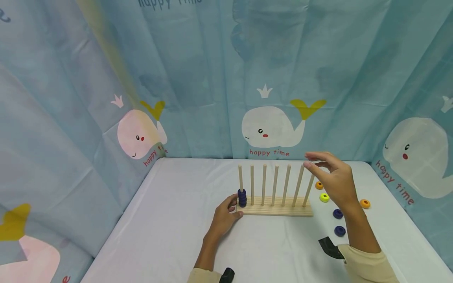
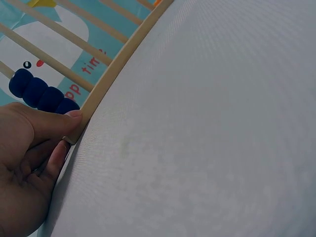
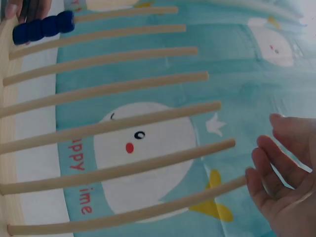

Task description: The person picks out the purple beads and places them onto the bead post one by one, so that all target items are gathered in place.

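A wooden peg rack (image 1: 277, 211) with several upright pegs stands on the white table. Several dark blue beads (image 1: 242, 198) are stacked on its leftmost peg, at the bottom. My left hand (image 1: 224, 215) grips the left end of the base, thumb at the front, as the left wrist view shows close up. Up by the tops of the rightmost pegs (image 3: 212, 191), my right hand (image 1: 336, 181) hangs in the air with loosely bent fingers and nothing between them. In the right wrist view its fingertips (image 3: 253, 174) overlap the tip of the last peg.
Right of the rack lie loose beads: a yellow one (image 1: 324, 197), two orange ones (image 1: 365, 203) and two dark blue ones (image 1: 339, 231), close to my right forearm. A whale-print curtain (image 1: 198, 118) surrounds the white table (image 1: 170, 220) at the back and sides.
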Demonstrator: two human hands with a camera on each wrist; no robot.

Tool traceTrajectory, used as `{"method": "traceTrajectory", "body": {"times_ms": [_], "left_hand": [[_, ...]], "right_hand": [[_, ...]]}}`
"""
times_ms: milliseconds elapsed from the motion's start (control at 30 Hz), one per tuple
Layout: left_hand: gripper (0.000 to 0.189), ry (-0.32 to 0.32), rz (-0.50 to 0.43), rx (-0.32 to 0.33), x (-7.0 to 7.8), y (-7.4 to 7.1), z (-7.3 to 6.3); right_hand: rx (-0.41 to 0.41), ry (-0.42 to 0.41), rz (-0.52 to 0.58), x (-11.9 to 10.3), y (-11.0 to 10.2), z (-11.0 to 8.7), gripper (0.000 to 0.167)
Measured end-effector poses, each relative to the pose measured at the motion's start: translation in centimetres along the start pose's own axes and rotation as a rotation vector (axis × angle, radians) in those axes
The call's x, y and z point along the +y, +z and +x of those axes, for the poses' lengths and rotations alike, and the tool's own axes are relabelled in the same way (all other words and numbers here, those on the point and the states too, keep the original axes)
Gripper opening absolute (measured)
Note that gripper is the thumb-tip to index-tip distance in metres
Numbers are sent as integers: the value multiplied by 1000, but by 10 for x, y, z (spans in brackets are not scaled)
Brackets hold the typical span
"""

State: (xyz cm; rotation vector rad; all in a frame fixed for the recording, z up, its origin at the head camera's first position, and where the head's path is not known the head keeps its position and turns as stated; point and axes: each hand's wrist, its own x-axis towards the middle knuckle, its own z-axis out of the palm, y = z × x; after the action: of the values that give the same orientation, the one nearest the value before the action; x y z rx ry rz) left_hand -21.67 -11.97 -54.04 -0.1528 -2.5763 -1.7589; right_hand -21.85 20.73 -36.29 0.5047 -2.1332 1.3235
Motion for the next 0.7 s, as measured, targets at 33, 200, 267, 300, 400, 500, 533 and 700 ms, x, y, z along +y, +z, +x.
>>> {"method": "traceTrajectory", "body": {"times_ms": [33,200,267,300,400,500,533,700], "left_hand": [[67,1,0,0,0,0,0],[67,7,-3,0,-1,0,0],[67,12,-2,0,-1,0,-1],[67,9,-4,-1,-1,0,-1],[67,6,-4,-2,-1,0,-1],[67,-1,-8,-4,-2,0,-1],[67,-2,-9,-4,-2,0,-1],[67,6,-8,-4,0,0,0]], "right_hand": [[8,6,-3,2,-2,-1,31],[68,40,-29,13,-9,-8,29],[90,54,-33,18,-13,-10,28],[97,61,-36,20,-14,-11,28],[113,90,-62,26,-19,-14,28],[126,113,-89,31,-23,-17,29],[130,120,-94,33,-24,-18,29],[143,162,-101,41,-29,-23,30]]}}
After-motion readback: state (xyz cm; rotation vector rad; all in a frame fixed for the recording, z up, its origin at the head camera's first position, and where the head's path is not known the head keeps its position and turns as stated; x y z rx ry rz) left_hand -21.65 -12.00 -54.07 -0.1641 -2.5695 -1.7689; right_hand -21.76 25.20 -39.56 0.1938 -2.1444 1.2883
